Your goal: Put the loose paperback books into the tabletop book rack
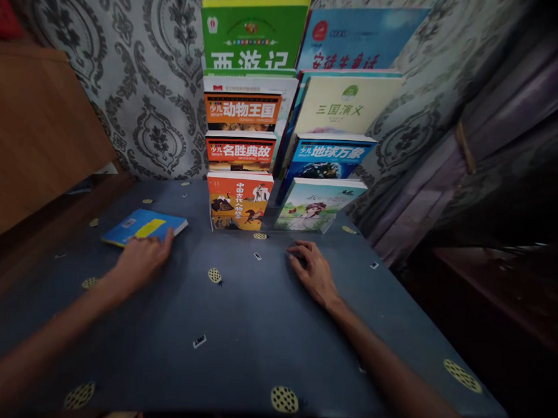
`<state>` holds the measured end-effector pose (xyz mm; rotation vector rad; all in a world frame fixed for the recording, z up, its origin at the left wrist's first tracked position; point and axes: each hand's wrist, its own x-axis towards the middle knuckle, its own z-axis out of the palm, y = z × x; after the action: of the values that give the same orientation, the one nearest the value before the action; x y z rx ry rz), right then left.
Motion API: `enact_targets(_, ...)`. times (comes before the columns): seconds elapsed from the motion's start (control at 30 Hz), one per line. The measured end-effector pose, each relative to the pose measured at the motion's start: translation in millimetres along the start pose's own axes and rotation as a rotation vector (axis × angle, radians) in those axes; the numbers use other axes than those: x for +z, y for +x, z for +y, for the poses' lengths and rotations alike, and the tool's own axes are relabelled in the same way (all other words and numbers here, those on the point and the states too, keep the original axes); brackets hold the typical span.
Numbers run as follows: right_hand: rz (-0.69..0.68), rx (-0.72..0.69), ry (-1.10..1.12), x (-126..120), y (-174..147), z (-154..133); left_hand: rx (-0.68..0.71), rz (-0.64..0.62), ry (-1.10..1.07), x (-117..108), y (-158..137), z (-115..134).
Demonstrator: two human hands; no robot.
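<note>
Blue book (pixel 142 216) seen at left of table (pixel 252 312), touched by left hand (pixel 144 253); if gripped, cannot be told; right hand (pixel 314 272) loosely open, nothing held; book best held by edges

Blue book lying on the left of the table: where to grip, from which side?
Probably pinch the blue book across its thickness at the right-hand end, coming from the near right: it lies flat, and its white page edge shows there. The left hand is at its near edge.
</note>
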<state>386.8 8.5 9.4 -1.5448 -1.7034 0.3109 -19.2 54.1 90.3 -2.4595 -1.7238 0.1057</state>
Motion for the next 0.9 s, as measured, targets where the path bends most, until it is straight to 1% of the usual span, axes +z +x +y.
enact_targets(0.03, 0.001, 0.001, -0.002, 0, 0, 0, 0.041, -0.025, 0.075, 2, -11, 22)
enact_targets(0.07, 0.004, 0.002, -0.004, 1, 0, 1, 0.084, -0.029, 0.097, 5, -21, 43)
enact_targets(0.13, 0.009, 0.002, -0.008, 1, 0, 2, 0.214, -0.032, 0.048, 10, -36, 77)
enact_targets(0.17, 0.010, 0.000, -0.009, 1, 0, 2, 0.269, -0.022, -0.014, 13, -41, 88)
enact_targets(0.23, 0.009, -0.014, -0.008, 1, 0, 2, 0.333, 0.029, -0.148, 19, -44, 94)
enact_targets(0.3, 0.009, -0.041, -0.010, 1, -1, 0, 0.332, 0.075, -0.243, 28, -39, 84)
enact_targets(0.4, -0.016, -0.113, -0.021, 2, -3, -12, 0.293, 0.068, -0.289, 39, -28, 51)
enact_targets(0.47, -0.068, -0.189, -0.016, 7, -5, -26, 0.244, 0.034, -0.292, 45, -24, 27)
enact_targets(0.57, -0.189, -0.334, 0.021, 21, -7, -58, 0.105, 0.011, -0.299, 51, -28, -6)
enact_targets(0.63, -0.284, -0.438, 0.051, 37, -8, -86, 0.023, 0.012, -0.307, 55, -36, -26)
enact_targets(0.73, -0.434, -0.613, 0.107, 70, -7, -135, -0.013, 0.020, -0.316, 62, -48, -46)
enact_targets(0.8, -0.546, -0.702, 0.112, 95, -5, -167, -0.021, 0.042, -0.310, 68, -53, -52)
enact_targets(0.87, -0.634, -0.735, 0.076, 121, -2, -192, -0.034, 0.064, -0.306, 72, -55, -53)
enact_targets(0.9, -0.663, -0.728, 0.047, 133, 1, -200, -0.039, 0.072, -0.307, 73, -56, -53)
